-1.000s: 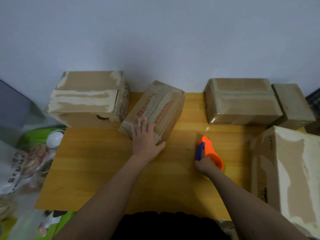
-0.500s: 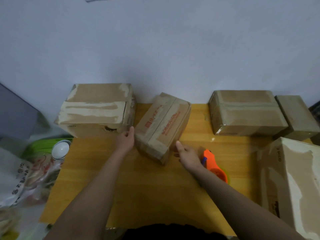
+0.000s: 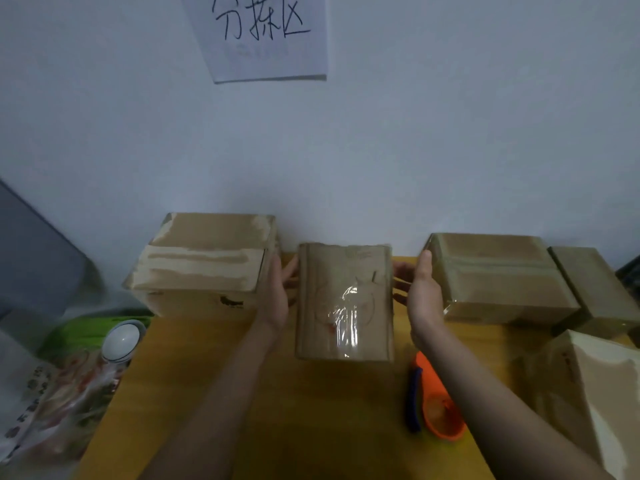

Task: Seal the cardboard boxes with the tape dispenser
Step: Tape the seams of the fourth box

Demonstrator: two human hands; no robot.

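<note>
Both hands hold the small cardboard box (image 3: 344, 303) between them, lifted clear of the wooden table (image 3: 311, 417), its broad face turned toward the camera with a glossy patch of clear tape catching the light. The left hand (image 3: 277, 296) presses against the box's left side, fingers reaching behind it and thumb along the front edge; the right hand (image 3: 420, 299) clasps the right side the same way, thumb pointing up and fingers curled round the back. The orange tape dispenser (image 3: 434, 400), with its blue blade guard, lies on the table just below and to the right of the box, under the right forearm, touched by neither hand. A larger taped box (image 3: 204, 265) stands just left of the left hand, another taped box (image 3: 498, 275) just right of the right hand.
</note>
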